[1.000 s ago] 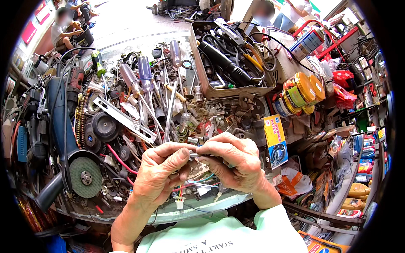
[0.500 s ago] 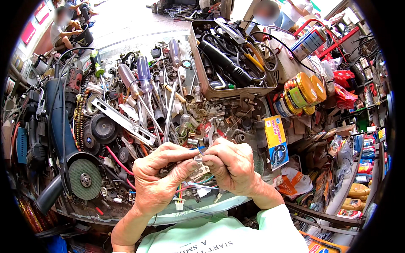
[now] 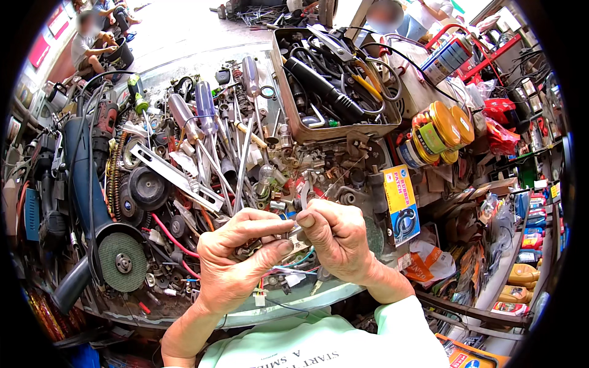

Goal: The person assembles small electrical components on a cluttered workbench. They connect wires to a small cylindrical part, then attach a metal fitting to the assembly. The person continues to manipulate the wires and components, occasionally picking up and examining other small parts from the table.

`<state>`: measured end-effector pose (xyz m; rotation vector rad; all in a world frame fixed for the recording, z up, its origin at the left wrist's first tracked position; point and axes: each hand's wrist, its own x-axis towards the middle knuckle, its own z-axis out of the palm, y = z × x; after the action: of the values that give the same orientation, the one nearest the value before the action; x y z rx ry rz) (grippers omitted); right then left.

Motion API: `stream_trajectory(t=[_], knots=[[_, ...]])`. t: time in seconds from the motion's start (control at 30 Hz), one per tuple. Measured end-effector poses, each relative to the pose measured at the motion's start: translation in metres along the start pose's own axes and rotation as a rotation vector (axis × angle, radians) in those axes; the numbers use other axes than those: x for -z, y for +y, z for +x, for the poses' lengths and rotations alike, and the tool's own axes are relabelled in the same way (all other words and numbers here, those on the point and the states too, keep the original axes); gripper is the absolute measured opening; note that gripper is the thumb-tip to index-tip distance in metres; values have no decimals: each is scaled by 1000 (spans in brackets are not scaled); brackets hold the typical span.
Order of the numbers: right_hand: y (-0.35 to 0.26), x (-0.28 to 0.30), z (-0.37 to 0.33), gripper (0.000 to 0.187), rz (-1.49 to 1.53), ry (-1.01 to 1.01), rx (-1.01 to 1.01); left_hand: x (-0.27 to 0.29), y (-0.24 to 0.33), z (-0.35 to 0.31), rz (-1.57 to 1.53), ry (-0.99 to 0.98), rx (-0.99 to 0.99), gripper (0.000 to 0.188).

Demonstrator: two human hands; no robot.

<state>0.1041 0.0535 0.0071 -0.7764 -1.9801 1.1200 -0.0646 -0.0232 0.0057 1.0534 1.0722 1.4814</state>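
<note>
My left hand (image 3: 236, 254) and my right hand (image 3: 337, 239) meet over the near edge of the bench. Thumb and forefinger are pressed together on each, nearly tip to tip. Whatever sits in the two pinches is small and mostly covered by the fingers, so I cannot make it out. A bit of blue shows just past the fingertips. Below the hands lie thin coloured wires (image 3: 288, 270) with a white plug connector (image 3: 260, 301) on their end. Beneath my right fingers a pale flat piece (image 3: 299, 244) is partly hidden.
An angle grinder (image 3: 123, 260) lies at the left. Screwdrivers (image 3: 205, 104) and loose metal parts crowd the bench beyond the hands. A metal box (image 3: 343, 132) of tools and cables stands behind. To the right are a yellow-blue carton (image 3: 402, 205) and yellow-lidded jars (image 3: 443, 127).
My right thumb has risen toward its forefinger, and the fingertips have shifted slightly. My left hand keeps nearly the same pinch. The surrounding things stay put.
</note>
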Motion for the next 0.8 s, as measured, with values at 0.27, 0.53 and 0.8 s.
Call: stream_trajectory(t=[0.27,0.53,0.8], knots=[[-8,-1,2,21,226,-14,-108,-2,-2,-2,-200,138,111,26],[-17,-9,1,14,542,141,-267,-4,6,-2,-380,195,342,24],[-8,-5,1,13,118,154,-22,-3,1,-3,-357,168,284,23]])
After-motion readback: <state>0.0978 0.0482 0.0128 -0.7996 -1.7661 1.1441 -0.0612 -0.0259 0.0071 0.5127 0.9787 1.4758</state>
